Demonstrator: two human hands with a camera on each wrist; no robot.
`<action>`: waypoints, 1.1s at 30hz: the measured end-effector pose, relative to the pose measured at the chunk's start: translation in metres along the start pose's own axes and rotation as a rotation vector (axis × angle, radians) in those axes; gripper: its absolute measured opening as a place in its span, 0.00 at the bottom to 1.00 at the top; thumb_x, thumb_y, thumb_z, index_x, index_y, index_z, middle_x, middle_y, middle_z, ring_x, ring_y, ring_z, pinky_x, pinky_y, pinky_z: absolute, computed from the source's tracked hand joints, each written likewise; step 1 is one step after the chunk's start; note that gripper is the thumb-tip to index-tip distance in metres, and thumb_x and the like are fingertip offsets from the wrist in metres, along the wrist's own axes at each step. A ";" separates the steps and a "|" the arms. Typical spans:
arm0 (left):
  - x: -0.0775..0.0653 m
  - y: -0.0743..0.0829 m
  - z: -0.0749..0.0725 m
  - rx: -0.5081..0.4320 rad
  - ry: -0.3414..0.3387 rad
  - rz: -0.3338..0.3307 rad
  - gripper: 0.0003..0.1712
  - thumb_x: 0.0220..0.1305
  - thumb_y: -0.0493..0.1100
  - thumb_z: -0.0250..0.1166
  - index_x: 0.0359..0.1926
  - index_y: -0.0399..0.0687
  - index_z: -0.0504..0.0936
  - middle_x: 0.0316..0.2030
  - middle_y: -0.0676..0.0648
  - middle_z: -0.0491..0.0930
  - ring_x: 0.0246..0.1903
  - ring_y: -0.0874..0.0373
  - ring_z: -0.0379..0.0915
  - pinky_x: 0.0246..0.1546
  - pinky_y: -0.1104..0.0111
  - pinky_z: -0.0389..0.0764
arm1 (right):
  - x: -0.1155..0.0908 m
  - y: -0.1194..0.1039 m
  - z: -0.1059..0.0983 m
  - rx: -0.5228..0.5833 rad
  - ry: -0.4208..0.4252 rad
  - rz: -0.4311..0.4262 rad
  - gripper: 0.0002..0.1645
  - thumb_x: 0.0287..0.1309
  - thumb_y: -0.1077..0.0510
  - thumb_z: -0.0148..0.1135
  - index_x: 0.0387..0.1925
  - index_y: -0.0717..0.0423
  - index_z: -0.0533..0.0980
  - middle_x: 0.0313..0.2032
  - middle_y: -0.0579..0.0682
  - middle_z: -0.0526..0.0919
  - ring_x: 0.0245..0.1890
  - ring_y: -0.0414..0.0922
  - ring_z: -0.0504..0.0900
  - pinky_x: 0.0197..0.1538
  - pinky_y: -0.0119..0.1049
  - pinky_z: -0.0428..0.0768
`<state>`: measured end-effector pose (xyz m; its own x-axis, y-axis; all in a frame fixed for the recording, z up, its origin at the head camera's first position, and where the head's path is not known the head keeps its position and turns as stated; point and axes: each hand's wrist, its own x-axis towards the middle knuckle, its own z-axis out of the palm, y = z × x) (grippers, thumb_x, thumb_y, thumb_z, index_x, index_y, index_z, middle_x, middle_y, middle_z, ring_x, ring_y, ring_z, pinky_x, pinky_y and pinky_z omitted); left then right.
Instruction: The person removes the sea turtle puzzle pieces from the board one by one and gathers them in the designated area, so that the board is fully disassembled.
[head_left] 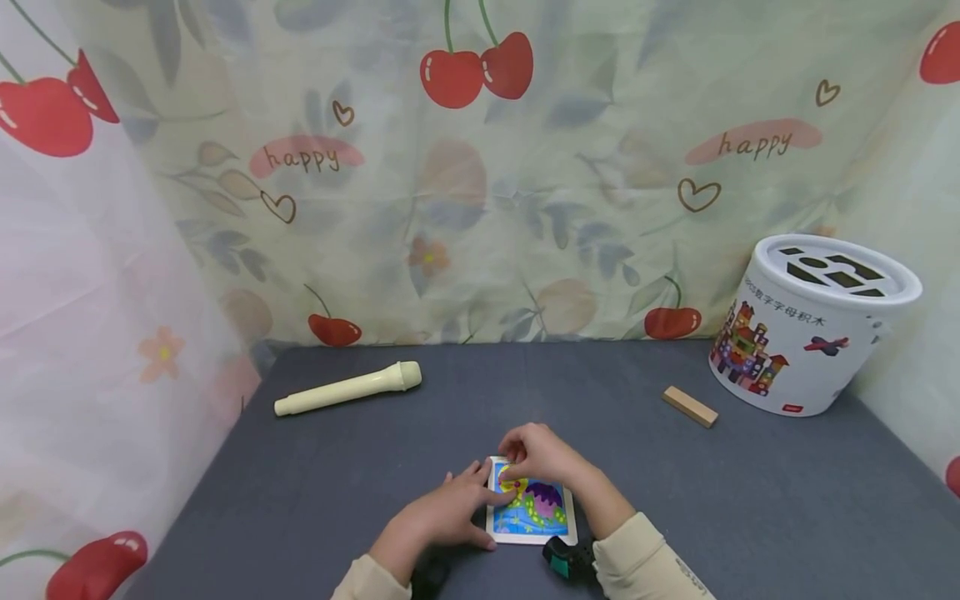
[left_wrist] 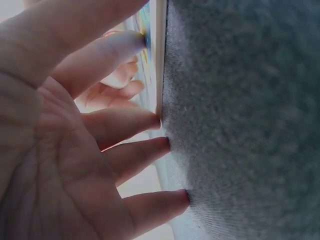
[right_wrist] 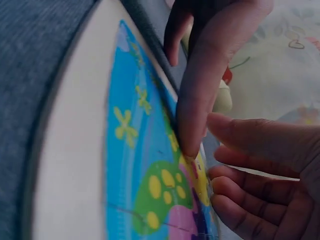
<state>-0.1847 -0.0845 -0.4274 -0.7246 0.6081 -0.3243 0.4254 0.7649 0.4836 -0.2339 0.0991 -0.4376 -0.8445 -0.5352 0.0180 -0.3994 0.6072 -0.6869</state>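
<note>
A small jigsaw puzzle [head_left: 531, 525] with a pale frame lies on the dark table. Its picture is blue with yellow, green, pink and purple shapes, and seams show in the right wrist view. My left hand [head_left: 457, 510] spreads over the puzzle's left side, fingers nearly straight; one fingertip touches the picture, while other fingertips [left_wrist: 177, 197] rest on the table beside the frame. At the far left corner is my right hand [head_left: 546, 454], fingers [right_wrist: 245, 195] curled and thumb close by, right at the picture's yellow part. I cannot tell whether it pinches a piece.
A cream toy microphone [head_left: 348, 390] lies at the back left. A wooden block [head_left: 690, 407] sits at the right, near a large white bucket [head_left: 795, 350] with shaped holes in its lid. A printed curtain [head_left: 480, 208] hangs behind the table [head_left: 360, 475].
</note>
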 end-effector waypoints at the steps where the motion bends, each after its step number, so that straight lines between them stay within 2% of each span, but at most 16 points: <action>1: 0.000 0.000 0.000 -0.002 0.001 0.003 0.34 0.51 0.50 0.71 0.61 0.62 0.72 0.71 0.38 0.49 0.70 0.38 0.44 0.61 0.37 0.55 | 0.000 0.000 0.001 0.001 -0.011 0.003 0.15 0.45 0.59 0.72 0.35 0.63 0.81 0.27 0.48 0.80 0.25 0.37 0.73 0.29 0.27 0.73; 12: 0.000 -0.003 0.002 -0.050 0.001 0.010 0.35 0.51 0.49 0.70 0.62 0.63 0.71 0.72 0.39 0.47 0.71 0.42 0.42 0.62 0.37 0.50 | -0.002 0.001 0.003 0.025 -0.035 0.015 0.11 0.45 0.65 0.70 0.34 0.65 0.82 0.29 0.51 0.82 0.25 0.38 0.74 0.27 0.28 0.74; 19: 0.001 -0.008 0.005 -0.065 0.013 0.039 0.36 0.51 0.49 0.70 0.63 0.62 0.71 0.73 0.41 0.45 0.72 0.46 0.43 0.64 0.38 0.49 | -0.003 0.001 0.003 0.028 -0.040 0.005 0.10 0.46 0.67 0.68 0.35 0.65 0.82 0.29 0.53 0.83 0.26 0.37 0.76 0.28 0.27 0.76; 33: 0.000 -0.009 0.004 -0.085 -0.009 0.045 0.36 0.53 0.50 0.69 0.64 0.63 0.68 0.73 0.43 0.45 0.72 0.47 0.41 0.66 0.41 0.46 | -0.006 0.000 0.004 0.001 -0.032 -0.013 0.09 0.48 0.69 0.66 0.35 0.66 0.82 0.30 0.52 0.77 0.29 0.40 0.76 0.30 0.26 0.75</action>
<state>-0.1867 -0.0905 -0.4352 -0.7009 0.6433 -0.3081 0.4096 0.7166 0.5645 -0.2273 0.1001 -0.4404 -0.8274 -0.5615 0.0033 -0.4098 0.5998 -0.6872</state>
